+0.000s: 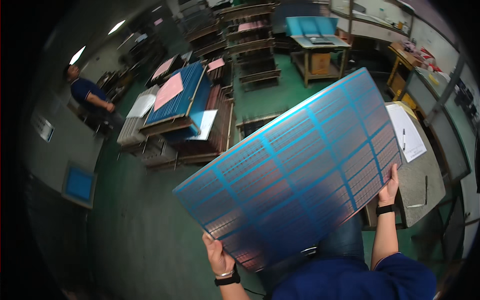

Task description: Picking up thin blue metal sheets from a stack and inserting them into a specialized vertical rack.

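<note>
A large printed circuit board panel, shiny copper-grey with a grid of blue strips, is held up tilted in front of me. My left hand grips its lower left edge, with the thumb on the near face. On the right, my right hand is closed on the panel's right edge near the lower corner. The fingers behind the panel are hidden on both sides. Just beyond my right hand stands a grey table with papers and a pen on it.
Racks of upright panels with pink sheets stand ahead to the left. More shelving racks are farther back. A workbench with a blue cover is at the back right. Another person stands at the far left.
</note>
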A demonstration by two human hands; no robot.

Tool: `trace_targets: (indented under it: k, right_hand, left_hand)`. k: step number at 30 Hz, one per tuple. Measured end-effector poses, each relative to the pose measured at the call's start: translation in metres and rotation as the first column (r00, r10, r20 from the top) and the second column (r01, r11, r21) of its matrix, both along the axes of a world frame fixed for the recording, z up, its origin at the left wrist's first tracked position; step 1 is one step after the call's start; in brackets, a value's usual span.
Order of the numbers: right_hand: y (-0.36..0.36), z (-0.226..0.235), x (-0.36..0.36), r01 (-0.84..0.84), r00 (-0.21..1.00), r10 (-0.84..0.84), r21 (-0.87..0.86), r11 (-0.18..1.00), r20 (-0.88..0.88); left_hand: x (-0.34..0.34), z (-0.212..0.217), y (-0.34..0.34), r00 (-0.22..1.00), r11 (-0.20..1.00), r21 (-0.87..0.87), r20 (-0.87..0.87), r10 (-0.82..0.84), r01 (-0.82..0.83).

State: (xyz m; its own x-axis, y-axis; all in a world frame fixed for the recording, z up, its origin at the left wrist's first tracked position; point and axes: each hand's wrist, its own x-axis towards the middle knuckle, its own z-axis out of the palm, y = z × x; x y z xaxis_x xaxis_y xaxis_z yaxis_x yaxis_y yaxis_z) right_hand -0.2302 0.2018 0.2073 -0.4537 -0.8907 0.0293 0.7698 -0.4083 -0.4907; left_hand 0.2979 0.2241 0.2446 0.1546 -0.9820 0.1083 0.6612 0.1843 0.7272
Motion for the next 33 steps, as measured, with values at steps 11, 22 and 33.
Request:
trace_targets:
  k: [11,22,33]
  right_hand:
    - [0.002,0.071,0.056,-0.158,0.964,0.161,0.034,0.987,-0.212]
    - [-0.016,0.079,0.085,-0.266,0.926,0.273,0.059,0.962,-0.263]
    - [-0.028,0.109,0.209,0.195,0.758,-0.036,0.174,0.965,-0.651]
  left_hand:
    - [0.042,-0.045,0.006,0.994,0.985,0.160,0.098,0.046,-0.062]
    - [0.065,-0.094,0.022,1.000,0.839,0.544,0.007,-0.016,0.010]
    - [-0.124,-0.070,-0.049,0.863,0.886,0.372,-0.502,-0.060,0.278]
